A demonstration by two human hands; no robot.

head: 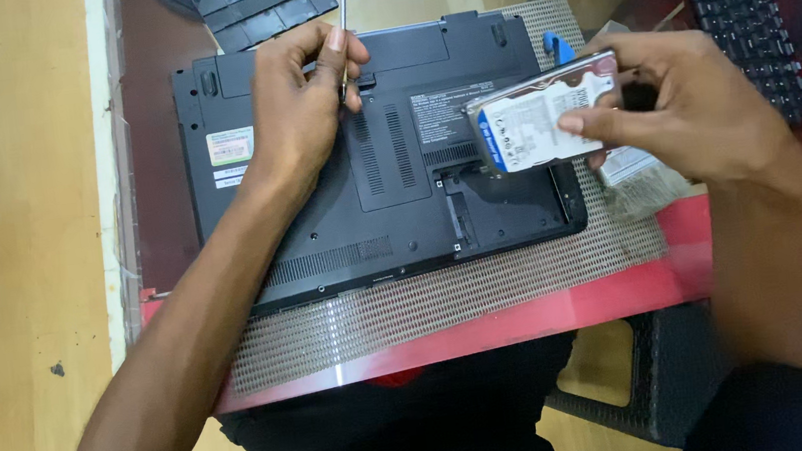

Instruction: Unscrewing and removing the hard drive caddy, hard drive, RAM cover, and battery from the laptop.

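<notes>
The hard drive (548, 118) is already out of the laptop (356, 180), whose bay near the bench's front edge stands open. The right hand (689, 102) grips the drive above that bay. The left hand (302, 106) pinches a screwdriver (343, 20) upright on the laptop's back.

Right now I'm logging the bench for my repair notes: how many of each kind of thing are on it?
Laptop, upside down: 1
Hard drive, in the right hand: 1
Screwdriver, in the left hand: 1
Keyboard: 1
Mesh mat: 1
Loose black cover: 1
Total: 6
</notes>
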